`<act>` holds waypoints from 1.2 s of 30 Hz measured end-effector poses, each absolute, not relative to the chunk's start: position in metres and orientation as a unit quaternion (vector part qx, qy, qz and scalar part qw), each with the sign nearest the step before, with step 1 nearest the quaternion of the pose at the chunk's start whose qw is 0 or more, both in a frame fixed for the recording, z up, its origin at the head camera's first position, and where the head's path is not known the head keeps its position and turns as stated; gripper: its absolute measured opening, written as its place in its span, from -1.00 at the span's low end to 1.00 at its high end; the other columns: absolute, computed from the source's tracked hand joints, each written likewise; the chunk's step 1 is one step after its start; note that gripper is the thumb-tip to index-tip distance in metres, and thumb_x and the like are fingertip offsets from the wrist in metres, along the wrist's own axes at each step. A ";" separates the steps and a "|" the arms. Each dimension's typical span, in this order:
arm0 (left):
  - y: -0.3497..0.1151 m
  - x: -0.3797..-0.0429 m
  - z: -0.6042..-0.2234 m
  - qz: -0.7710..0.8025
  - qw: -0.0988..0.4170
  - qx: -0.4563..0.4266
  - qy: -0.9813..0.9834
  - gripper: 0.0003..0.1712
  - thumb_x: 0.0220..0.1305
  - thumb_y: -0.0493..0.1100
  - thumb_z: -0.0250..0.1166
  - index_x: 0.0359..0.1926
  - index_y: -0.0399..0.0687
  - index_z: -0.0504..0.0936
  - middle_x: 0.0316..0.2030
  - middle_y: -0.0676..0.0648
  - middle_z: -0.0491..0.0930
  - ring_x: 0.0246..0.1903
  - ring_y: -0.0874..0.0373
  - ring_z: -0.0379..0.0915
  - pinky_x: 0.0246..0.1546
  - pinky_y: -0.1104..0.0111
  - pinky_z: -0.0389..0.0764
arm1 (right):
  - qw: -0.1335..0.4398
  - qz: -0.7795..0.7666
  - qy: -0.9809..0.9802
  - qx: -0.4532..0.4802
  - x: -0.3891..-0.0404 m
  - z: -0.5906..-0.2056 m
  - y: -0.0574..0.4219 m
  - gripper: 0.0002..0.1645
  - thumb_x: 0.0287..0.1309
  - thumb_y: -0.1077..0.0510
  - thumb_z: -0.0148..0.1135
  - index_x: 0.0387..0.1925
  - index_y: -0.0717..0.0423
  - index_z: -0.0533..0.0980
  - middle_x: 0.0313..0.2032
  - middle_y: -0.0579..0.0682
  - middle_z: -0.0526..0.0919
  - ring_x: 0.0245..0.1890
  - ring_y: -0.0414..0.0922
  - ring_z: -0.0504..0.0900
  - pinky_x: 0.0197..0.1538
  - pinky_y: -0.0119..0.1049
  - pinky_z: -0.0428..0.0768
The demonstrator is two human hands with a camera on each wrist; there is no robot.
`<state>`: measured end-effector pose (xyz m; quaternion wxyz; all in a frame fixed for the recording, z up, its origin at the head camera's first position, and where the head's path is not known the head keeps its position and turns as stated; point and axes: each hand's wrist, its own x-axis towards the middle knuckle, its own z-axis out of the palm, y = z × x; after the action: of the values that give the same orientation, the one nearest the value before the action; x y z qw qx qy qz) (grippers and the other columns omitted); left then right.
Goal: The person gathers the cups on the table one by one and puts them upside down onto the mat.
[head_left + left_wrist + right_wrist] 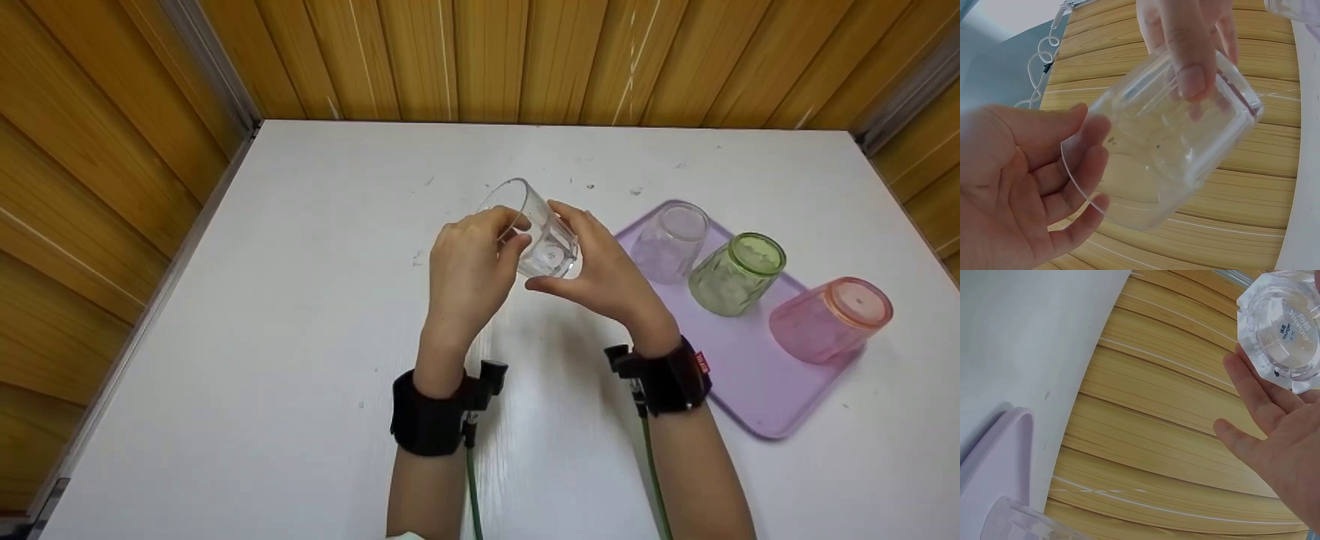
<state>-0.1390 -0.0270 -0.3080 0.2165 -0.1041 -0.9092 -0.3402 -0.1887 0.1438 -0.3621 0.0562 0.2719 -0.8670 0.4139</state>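
Note:
A clear faceted tumbler (551,244) is held tilted above the white table, its mouth toward the upper left and its base toward the lower right. At the mouth end, my left hand (472,262) holds the rim, thumb and curled fingers close around it. My right hand (607,270) grips the tumbler near its base. In the left wrist view the right thumb (1190,73) lies against the tumbler wall (1157,146), with other fingers behind. Printed lettering marks the octagonal base (1283,332) in the right wrist view.
On the right, a lilac tray (750,390) carries three upside-down tumblers: one clear (671,244), one green (735,277) and one pink (817,322). The white table (262,337) meets wood-look panels (487,60) at the back and left.

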 end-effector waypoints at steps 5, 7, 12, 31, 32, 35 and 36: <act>-0.028 -0.139 -0.309 -0.335 0.217 -0.099 -0.912 -0.86 0.08 -0.16 0.31 -0.29 -0.06 0.65 -0.44 0.01 0.66 -0.42 0.15 0.54 -0.18 0.27 0.44 | 0.064 0.402 -0.872 0.272 -0.188 -0.362 0.146 0.09 -0.29 -0.07 0.49 0.29 0.12 0.17 0.05 0.06 0.41 -0.06 -0.09 0.40 -0.04 -0.18 0.39; -0.028 -0.139 -0.309 -0.335 0.215 -0.095 -0.912 -0.87 0.09 -0.16 0.31 -0.30 -0.05 0.64 -0.44 0.01 0.66 -0.42 0.16 0.54 -0.18 0.28 0.43 | 0.066 0.401 -0.872 0.273 -0.188 -0.361 0.146 0.09 -0.29 -0.07 0.49 0.28 0.12 0.17 0.03 0.06 0.42 -0.06 -0.09 0.40 -0.03 -0.18 0.39; -0.030 -0.140 -0.309 -0.336 0.211 -0.088 -0.914 -0.88 0.08 -0.14 0.31 -0.33 -0.04 0.64 -0.46 0.03 0.66 -0.44 0.18 0.54 -0.22 0.29 0.43 | 0.069 0.403 -0.871 0.274 -0.188 -0.361 0.148 0.09 -0.30 -0.08 0.49 0.29 0.10 0.17 0.00 0.05 0.44 -0.05 -0.11 0.41 -0.04 -0.18 0.37; -0.033 -0.142 -0.311 -0.307 0.206 -0.075 -0.926 -0.87 0.08 -0.11 0.31 -0.37 -0.06 0.63 -0.49 0.02 0.64 -0.48 0.15 0.52 -0.23 0.25 0.43 | 0.074 0.402 -0.869 0.280 -0.188 -0.360 0.150 0.07 -0.29 -0.03 0.50 0.28 0.09 0.18 0.03 0.04 0.43 0.00 -0.11 0.41 -0.02 -0.19 0.38; -0.034 -0.142 -0.311 -0.305 0.205 -0.074 -0.927 -0.87 0.08 -0.11 0.31 -0.38 -0.06 0.63 -0.50 0.01 0.63 -0.49 0.15 0.51 -0.22 0.24 0.43 | 0.075 0.403 -0.868 0.281 -0.188 -0.360 0.150 0.06 -0.29 -0.03 0.50 0.28 0.09 0.19 0.03 0.04 0.43 0.00 -0.11 0.41 -0.02 -0.19 0.38; -0.035 -0.142 -0.312 -0.302 0.203 -0.071 -0.929 -0.88 0.08 -0.11 0.31 -0.38 -0.06 0.63 -0.53 0.01 0.62 -0.51 0.14 0.50 -0.21 0.23 0.43 | 0.078 0.404 -0.866 0.284 -0.188 -0.360 0.151 0.06 -0.29 -0.02 0.50 0.28 0.08 0.19 0.02 0.05 0.44 0.00 -0.12 0.41 -0.01 -0.19 0.38; -0.035 -0.142 -0.312 -0.302 0.202 -0.069 -0.929 -0.87 0.08 -0.11 0.31 -0.38 -0.06 0.63 -0.52 0.01 0.61 -0.51 0.14 0.50 -0.20 0.23 0.43 | 0.076 0.405 -0.866 0.283 -0.188 -0.360 0.151 0.06 -0.29 -0.02 0.50 0.28 0.08 0.19 0.02 0.05 0.44 -0.01 -0.11 0.41 -0.01 -0.19 0.38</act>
<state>-0.1419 -0.0348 -0.3116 0.2018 -0.0692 -0.9293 -0.3016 -0.1880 0.1507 -0.3599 0.0756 0.2828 -0.8660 0.4054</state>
